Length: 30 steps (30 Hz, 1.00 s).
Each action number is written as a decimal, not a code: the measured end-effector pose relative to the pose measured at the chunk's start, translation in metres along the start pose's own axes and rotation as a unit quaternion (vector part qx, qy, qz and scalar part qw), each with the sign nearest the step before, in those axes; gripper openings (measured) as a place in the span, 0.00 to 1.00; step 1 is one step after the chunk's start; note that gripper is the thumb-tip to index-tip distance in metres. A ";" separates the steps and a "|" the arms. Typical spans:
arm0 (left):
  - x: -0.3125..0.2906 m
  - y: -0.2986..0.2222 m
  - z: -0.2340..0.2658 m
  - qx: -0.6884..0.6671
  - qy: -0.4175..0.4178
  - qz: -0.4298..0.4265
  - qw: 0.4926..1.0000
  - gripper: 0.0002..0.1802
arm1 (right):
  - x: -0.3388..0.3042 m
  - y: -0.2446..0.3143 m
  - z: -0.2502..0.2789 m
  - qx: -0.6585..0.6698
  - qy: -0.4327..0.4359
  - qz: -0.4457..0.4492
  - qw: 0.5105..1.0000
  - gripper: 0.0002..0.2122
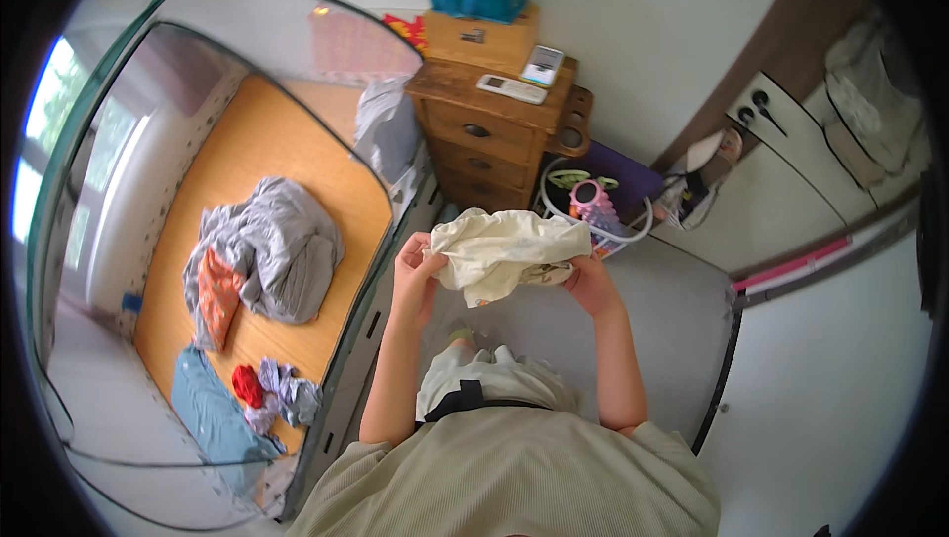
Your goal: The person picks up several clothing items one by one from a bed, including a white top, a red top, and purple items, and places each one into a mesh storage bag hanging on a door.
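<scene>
A cream-coloured cloth garment [504, 248] is stretched between my two hands in front of my body, bunched along its top and sagging in the middle. A small patch of print shows near its lower edge. My left hand [419, 270] pinches its left end, thumb on top. At the other end my right hand [590, 282] grips the fabric, its fingers partly hidden by the cloth. What kind of garment it is, I cannot tell.
Left of me stands a bed [297, 127] under a netted frame, bearing a grey blanket [282, 241], an orange patterned cloth [217, 290], a blue pillow [210, 409] and small clothes [287, 391]. Ahead are a wooden drawer cabinet [494, 132] and a white-rimmed basket [633, 234]. A door [791, 162] is at right.
</scene>
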<state>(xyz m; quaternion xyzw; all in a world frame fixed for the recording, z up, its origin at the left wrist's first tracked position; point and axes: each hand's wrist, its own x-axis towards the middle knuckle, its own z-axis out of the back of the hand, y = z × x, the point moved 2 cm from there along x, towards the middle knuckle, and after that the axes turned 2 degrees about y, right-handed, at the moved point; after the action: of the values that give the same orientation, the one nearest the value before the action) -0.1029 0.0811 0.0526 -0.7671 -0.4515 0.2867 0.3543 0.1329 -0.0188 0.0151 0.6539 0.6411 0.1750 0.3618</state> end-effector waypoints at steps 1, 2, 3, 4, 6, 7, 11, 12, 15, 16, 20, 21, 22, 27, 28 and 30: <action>0.007 0.004 -0.007 0.010 0.014 0.006 1.000 0.09 | -0.005 0.004 0.007 0.006 -0.014 0.012 1.000 0.16; 0.014 0.008 -0.015 0.019 0.021 0.013 1.000 0.09 | -0.010 0.008 0.014 0.012 -0.028 0.025 0.999 0.16; 0.021 0.012 -0.023 0.027 0.030 0.020 0.999 0.09 | -0.014 0.012 0.022 0.018 -0.042 0.038 0.998 0.15; 0.029 0.015 -0.032 0.034 0.039 0.024 0.998 0.09 | -0.019 0.017 0.027 0.018 -0.061 0.050 0.997 0.15; 0.045 0.025 -0.049 0.023 0.062 0.051 0.997 0.09 | -0.027 0.025 0.036 0.019 -0.099 0.075 0.992 0.14; 0.053 0.031 -0.058 0.017 0.073 0.065 0.995 0.09 | -0.032 0.029 0.041 0.037 -0.107 0.087 0.990 0.14; 0.090 0.056 -0.090 -0.018 0.139 0.109 0.984 0.10 | -0.044 0.044 0.059 0.100 -0.120 0.165 0.974 0.14; 0.098 0.059 -0.100 -0.020 0.162 0.119 0.979 0.10 | -0.047 0.047 0.063 0.111 -0.120 0.192 0.968 0.14; 0.117 0.068 -0.125 -0.022 0.223 0.145 0.964 0.11 | -0.055 0.052 0.071 0.148 -0.126 0.254 0.947 0.14; 0.122 0.070 -0.132 -0.023 0.239 0.151 0.959 0.11 | -0.057 0.056 0.069 0.157 -0.139 0.264 0.942 0.14; 0.139 0.082 -0.155 -0.046 0.269 0.185 0.944 0.10 | -0.061 0.061 0.069 0.179 -0.159 0.301 0.923 0.14; 0.142 0.086 -0.158 -0.049 0.279 0.193 0.940 0.10 | -0.061 0.062 0.067 0.181 -0.156 0.307 0.921 0.14; 0.145 0.090 -0.161 -0.052 0.288 0.201 0.935 0.10 | -0.062 0.064 0.065 0.189 -0.170 0.314 0.915 0.14; 0.153 0.110 -0.185 -0.053 0.319 0.247 0.914 0.09 | -0.073 0.072 0.070 0.214 -0.203 0.357 0.886 0.14; 0.153 0.114 -0.191 -0.045 0.324 0.245 0.913 0.09 | -0.076 0.074 0.073 0.213 -0.210 0.364 0.882 0.14; 0.153 0.119 -0.207 -0.024 0.342 0.232 0.910 0.08 | -0.083 0.082 0.080 0.208 -0.222 0.378 0.874 0.14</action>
<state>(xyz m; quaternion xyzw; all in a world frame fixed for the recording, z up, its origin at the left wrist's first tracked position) 0.1783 0.1187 0.0598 -0.9096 -0.1191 0.0693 0.3920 0.2368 -0.1116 0.0374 0.9282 0.2692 0.0111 0.2567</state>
